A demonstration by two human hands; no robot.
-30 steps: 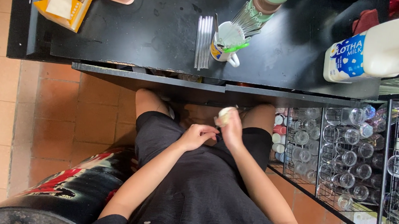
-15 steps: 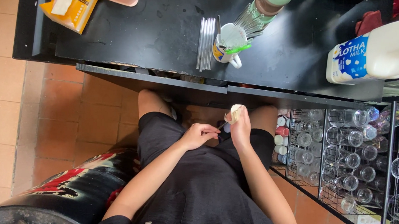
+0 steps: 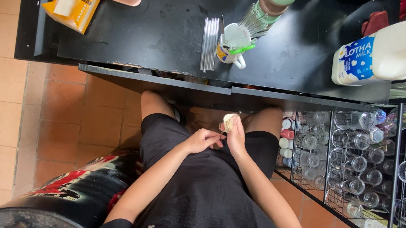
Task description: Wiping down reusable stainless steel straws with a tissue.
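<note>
My right hand (image 3: 235,138) grip closed on small pale crumpled wad (image 3: 229,122), held up over lap, below worktop (image 3: 170,29) front edge, so left can reach it; my left hand (image 3: 203,141) beside it, fingers curled, pinching near wad's lower edge, cannot tell if touching; white mug (image 3: 232,48) of straws near worktop front edge; wire rack (image 3: 349,158) of glasses at right.

A small, pale, crumpled wad (image 3: 229,122), cream-coloured and roughly rounded, sits pinched at the fingertips of the right hand (image 3: 235,138). It is raised above the lap, just below the black counter's edge (image 3: 167,80).
</note>
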